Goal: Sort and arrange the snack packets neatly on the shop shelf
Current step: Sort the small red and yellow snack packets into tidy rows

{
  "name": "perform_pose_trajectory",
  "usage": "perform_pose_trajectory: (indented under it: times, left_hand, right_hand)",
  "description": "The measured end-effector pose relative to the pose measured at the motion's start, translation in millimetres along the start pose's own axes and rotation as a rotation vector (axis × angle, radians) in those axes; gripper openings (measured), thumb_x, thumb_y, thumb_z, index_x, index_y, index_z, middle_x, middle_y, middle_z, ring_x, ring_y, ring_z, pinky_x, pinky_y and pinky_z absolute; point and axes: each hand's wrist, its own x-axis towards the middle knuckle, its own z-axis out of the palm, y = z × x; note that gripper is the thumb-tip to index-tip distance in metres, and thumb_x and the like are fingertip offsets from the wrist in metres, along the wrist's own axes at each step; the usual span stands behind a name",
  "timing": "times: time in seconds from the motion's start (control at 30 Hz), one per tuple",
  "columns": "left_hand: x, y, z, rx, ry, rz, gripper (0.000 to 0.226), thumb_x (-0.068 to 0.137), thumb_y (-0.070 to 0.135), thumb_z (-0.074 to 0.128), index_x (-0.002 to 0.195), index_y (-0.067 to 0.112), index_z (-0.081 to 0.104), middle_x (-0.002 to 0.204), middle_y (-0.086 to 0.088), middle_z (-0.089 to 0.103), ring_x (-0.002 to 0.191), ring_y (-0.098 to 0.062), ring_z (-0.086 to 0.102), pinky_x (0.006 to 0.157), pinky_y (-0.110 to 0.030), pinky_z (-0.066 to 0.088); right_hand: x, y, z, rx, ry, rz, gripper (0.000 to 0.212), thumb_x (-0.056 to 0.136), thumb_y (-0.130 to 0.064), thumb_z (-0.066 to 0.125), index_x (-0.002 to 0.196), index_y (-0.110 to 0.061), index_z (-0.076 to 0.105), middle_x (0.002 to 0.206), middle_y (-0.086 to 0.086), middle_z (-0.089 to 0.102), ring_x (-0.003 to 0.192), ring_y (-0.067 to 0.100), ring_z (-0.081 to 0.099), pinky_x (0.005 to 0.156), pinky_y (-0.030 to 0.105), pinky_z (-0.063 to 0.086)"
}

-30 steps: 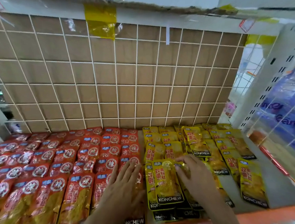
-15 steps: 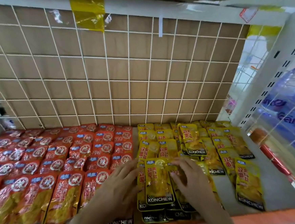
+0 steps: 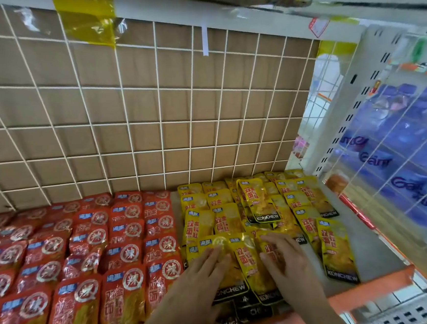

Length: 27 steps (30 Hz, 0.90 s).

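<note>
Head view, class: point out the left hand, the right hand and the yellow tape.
left hand [image 3: 201, 275], head view, back of the hand.
right hand [image 3: 287, 263], head view, back of the hand.
yellow tape [image 3: 86, 18], head view, middle of the strip.

1. Lying flat in overlapping rows across the left part of the shelf [image 3: 375, 251]: red packets [image 3: 127, 250], glossy, each carrying a round white-ringed seal and a small blue corner label.
2. Crowding the right part, just beside the red rows: yellow packets [image 3: 224, 217], each showing red lettering and a black bottom band reading "KONCHEW", and overlapping less evenly.
3. Sitting skewed on top of the rear yellow rows: one tilted packet [image 3: 257, 201].
4. Piling up at the front edge: front packets [image 3: 248, 266], with black bands poking out beneath one another.
5. Lying slightly askew at the right end of the yellow group, bordering bare grey shelf: the end packet [image 3: 338, 251].
</note>
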Motion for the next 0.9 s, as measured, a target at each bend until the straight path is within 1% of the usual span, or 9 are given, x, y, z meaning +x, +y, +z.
perform_pose_trajectory:
  times: [0.13, 0.3, 0.43, 0.5, 0.57, 0.67, 0.73, 0.83, 0.9]
  left_hand:
    - [-3, 7, -11, 0.007, -0.001, -0.007, 0.078, 0.096, 0.018, 0.045, 0.147, 0.032, -0.012, 0.148, 0.019, -0.021, 0.139, -0.003, -0.014, 0.115, -0.029, 0.003]
    - [-8, 3, -16, 0.013, 0.204, -0.025, 0.065, 0.099, 0.018, 0.040, 0.149, 0.033, 0.002, 0.155, 0.017, 0.008, 0.141, -0.005, 0.017, 0.113, -0.023, 0.020]
    - [-13, -8, -12, -0.014, 0.516, 0.116, 0.078, 0.067, 0.015, 0.081, 0.132, 0.029, 0.041, 0.118, 0.012, 0.064, 0.096, -0.003, 0.065, 0.075, -0.015, 0.051]
    - [-12, -6, -12, 0.016, 0.597, 0.125, 0.085, 0.052, 0.012, 0.090, 0.124, 0.026, 0.047, 0.108, 0.008, 0.069, 0.086, -0.004, 0.068, 0.066, -0.017, 0.055]
    - [-9, 0, -14, 0.038, 0.659, 0.181, 0.081, 0.058, 0.009, 0.086, 0.126, 0.024, 0.046, 0.111, 0.004, 0.069, 0.090, -0.010, 0.069, 0.064, -0.025, 0.057]
    - [-3, 8, -15, 0.111, 0.706, 0.279, 0.074, 0.063, 0.010, 0.082, 0.127, 0.021, 0.047, 0.117, 0.001, 0.066, 0.100, -0.012, 0.066, 0.074, -0.028, 0.058]
    - [1, 14, -15, 0.150, 0.692, 0.327, 0.053, 0.075, 0.016, 0.063, 0.126, 0.020, 0.048, 0.118, 0.001, 0.066, 0.105, -0.012, 0.064, 0.080, -0.027, 0.056]
    - [7, 23, -13, 0.171, 0.642, 0.351, 0.048, 0.076, 0.020, 0.044, 0.124, 0.022, 0.048, 0.118, 0.002, 0.066, 0.106, -0.011, 0.063, 0.079, -0.023, 0.054]
    - [12, 28, -9, 0.170, 0.620, 0.382, 0.050, 0.074, 0.019, 0.048, 0.124, 0.023, 0.049, 0.118, 0.004, 0.065, 0.108, -0.009, 0.061, 0.081, -0.020, 0.051]
  right_hand:
    - [-4, -9, 1, 0.059, 0.044, -0.033, 0.042, 0.082, -0.054, 0.041, 0.106, -0.027, 0.062, 0.109, -0.028, 0.048, 0.100, -0.003, 0.050, 0.078, 0.015, 0.044]
    - [-2, -23, 0, 0.234, 0.010, 0.006, 0.022, 0.083, -0.046, 0.052, 0.099, -0.034, 0.060, 0.097, -0.019, 0.062, 0.092, -0.004, 0.056, 0.074, 0.013, 0.045]
    - [8, -42, -8, 0.462, -0.127, 0.212, 0.005, 0.088, -0.024, 0.061, 0.088, -0.023, 0.065, 0.074, -0.009, 0.067, 0.065, 0.001, 0.062, 0.058, 0.011, 0.045]
    - [11, -52, -11, 0.691, -0.299, 0.364, 0.020, 0.085, -0.035, 0.057, 0.085, -0.016, 0.063, 0.071, 0.003, 0.068, 0.057, 0.011, 0.063, 0.048, 0.018, 0.046]
    - [12, -59, -16, 0.935, -0.417, 0.499, 0.032, 0.085, -0.041, 0.054, 0.092, -0.011, 0.062, 0.078, 0.013, 0.069, 0.061, 0.022, 0.066, 0.049, 0.023, 0.050]
    - [16, -61, -21, 1.153, -0.506, 0.639, 0.051, 0.080, -0.050, 0.053, 0.108, -0.009, 0.065, 0.099, 0.015, 0.070, 0.086, 0.027, 0.068, 0.078, 0.044, 0.055]
    - [19, -56, -22, 1.187, -0.535, 0.740, 0.067, 0.067, -0.059, 0.061, 0.115, -0.011, 0.063, 0.106, 0.015, 0.069, 0.095, 0.030, 0.067, 0.089, 0.050, 0.050]
    - [21, -50, -27, 1.142, -0.515, 0.807, 0.100, 0.049, -0.055, 0.081, 0.135, -0.019, 0.045, 0.118, 0.015, 0.063, 0.097, 0.034, 0.066, 0.084, 0.051, 0.053]
    - [20, -43, -31, 1.159, -0.466, 0.826, 0.087, 0.063, -0.041, 0.077, 0.138, -0.020, 0.038, 0.116, 0.014, 0.063, 0.095, 0.033, 0.066, 0.075, 0.044, 0.055]
